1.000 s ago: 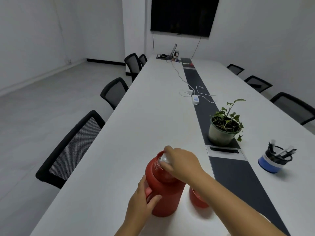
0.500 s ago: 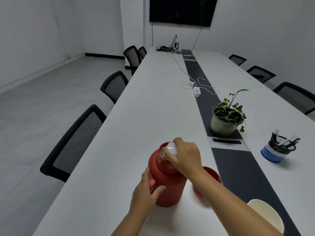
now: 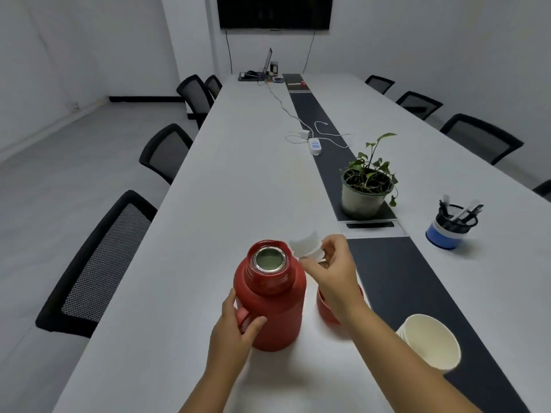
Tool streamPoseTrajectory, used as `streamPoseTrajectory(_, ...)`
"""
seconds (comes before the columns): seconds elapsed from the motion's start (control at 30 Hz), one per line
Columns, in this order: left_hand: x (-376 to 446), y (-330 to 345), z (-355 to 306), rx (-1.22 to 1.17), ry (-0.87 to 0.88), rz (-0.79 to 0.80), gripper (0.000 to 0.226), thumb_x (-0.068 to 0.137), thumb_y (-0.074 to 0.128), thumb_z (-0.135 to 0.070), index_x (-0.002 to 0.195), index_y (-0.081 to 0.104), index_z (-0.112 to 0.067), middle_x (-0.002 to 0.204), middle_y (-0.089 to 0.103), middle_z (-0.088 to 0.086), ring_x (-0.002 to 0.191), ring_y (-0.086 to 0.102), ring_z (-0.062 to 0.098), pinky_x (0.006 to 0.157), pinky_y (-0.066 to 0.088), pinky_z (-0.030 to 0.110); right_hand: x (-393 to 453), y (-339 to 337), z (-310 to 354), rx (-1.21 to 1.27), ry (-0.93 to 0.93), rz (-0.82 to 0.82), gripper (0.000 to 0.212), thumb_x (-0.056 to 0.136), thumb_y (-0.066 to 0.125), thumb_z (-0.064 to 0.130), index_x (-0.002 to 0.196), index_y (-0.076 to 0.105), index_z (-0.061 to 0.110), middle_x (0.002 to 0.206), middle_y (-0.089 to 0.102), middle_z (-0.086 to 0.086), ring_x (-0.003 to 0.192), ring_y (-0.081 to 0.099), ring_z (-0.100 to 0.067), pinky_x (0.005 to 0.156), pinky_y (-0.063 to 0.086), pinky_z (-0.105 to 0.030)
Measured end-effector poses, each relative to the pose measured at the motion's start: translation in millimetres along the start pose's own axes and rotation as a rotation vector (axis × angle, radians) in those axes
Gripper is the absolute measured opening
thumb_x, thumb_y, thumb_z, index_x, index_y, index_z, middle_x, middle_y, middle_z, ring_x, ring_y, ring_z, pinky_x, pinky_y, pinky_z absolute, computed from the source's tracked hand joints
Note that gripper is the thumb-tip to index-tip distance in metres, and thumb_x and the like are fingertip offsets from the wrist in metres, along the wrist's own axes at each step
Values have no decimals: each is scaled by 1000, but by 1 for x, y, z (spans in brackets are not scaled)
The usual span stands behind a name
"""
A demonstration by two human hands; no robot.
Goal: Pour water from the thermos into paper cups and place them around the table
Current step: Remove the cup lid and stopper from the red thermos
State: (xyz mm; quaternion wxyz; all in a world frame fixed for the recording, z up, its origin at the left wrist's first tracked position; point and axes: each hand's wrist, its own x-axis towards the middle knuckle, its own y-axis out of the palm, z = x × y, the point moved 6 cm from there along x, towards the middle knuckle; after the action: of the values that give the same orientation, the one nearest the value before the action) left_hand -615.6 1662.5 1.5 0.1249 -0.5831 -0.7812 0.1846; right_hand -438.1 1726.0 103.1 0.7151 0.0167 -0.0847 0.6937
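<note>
Long and white, the tabletop (image 3: 208, 204) runs away from you down a meeting room, with a dark strip along its middle and mesh chairs on both sides. Your thermos (image 3: 269, 296) stands upright near your end, just left of that strip, its steel mouth uncovered. Your left hand (image 3: 235, 332) grips its handle, fingers curled round it and the thumb laid on the body. Your right hand (image 3: 334, 272) pinches the white stopper (image 3: 307, 248) just beside the mouth, clear of the opening. Behind your right wrist sits the red cap (image 3: 325, 308), close to the thermos. A stack of paper cups (image 3: 429, 341) waits by your right forearm, on the dark strip.

Expect the thermos to be heavy if it is full, rigid, and smooth on its painted wall, so the handle is the place to hold; a second hand low on the body would likely steady the tilt. The cups are light and thin and will probably dent or tip easily. Take one by the side wall below the rim, gently, and carry it level once it is filled.

Further off stand a potted plant (image 3: 365, 189) and a pen holder (image 3: 450, 228).
</note>
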Motion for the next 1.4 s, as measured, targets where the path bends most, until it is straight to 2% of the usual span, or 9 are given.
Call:
streamPoseTrajectory(0.17,-6,0,-4,-26,-10,-11,72,78,70,-18,138,31,-19,94,57,0,91,52,8,78,37,20,-48,-33,-55,82,171,10,47,68,68,-8,89,45,27,91,57,2,78,58,-6,58,46,-6)
streamPoseTrajectory(0.37,-9,-2,-4,0,-3,-41,69,78,69,-16,137,33,-16,88,58,3,87,57,26,75,38,27,-98,-46,-141,-129,366,-43,40,64,72,-6,83,54,24,89,61,1,86,58,-22,68,44,-17)
streamPoseTrajectory(0.63,-6,0,0,21,8,-44,70,77,70,-14,137,34,-13,74,56,-4,71,56,17,65,40,22,-92,-62,-174,-665,314,-278,40,54,81,9,92,68,10,92,70,-9,91,57,-36,72,35,-34)
streamPoseTrajectory(0.7,-6,0,-1,33,19,-49,69,77,70,-14,136,34,-12,71,54,-10,70,54,7,63,39,18,-90,-61,-175,-708,321,-320,40,57,81,11,94,68,10,93,70,-9,93,57,-37,73,35,-35)
streamPoseTrajectory(0.87,-7,0,3,25,0,-57,70,77,70,-13,136,34,-12,75,54,-7,76,54,18,73,39,28,-90,-57,-175,-767,367,-366,39,56,82,14,91,67,7,87,69,-15,89,58,-38,73,40,-39)
streamPoseTrajectory(1.0,-8,1,2,14,-15,-61,72,76,71,-14,137,33,-15,78,54,-14,76,54,7,69,37,22,-95,-55,-183,-793,401,-296,67,52,85,16,111,59,1,105,66,-21,102,56,-42,82,42,-46)
streamPoseTrajectory(1.23,-5,-1,-2,2,-31,-64,72,76,71,-14,137,33,-13,80,57,-5,86,57,22,78,38,27,-120,-55,-180,-642,482,-155,72,61,79,6,124,45,-5,126,52,-24,121,42,-41,101,28,-43)
streamPoseTrajectory(1.33,-6,-4,-2,22,-27,-60,71,77,70,-15,137,32,-12,88,59,9,96,59,32,78,39,29,-139,-55,-159,-528,396,-78,55,66,72,-3,117,52,-1,117,58,-17,114,47,-37,95,31,-17)
streamPoseTrajectory(1.4,-7,-4,-4,63,-23,-55,71,79,69,-17,138,31,-11,99,62,10,103,57,32,80,40,31,-152,-67,-131,-493,234,-113,42,67,70,-5,100,65,20,100,63,12,101,54,-24,83,31,0)
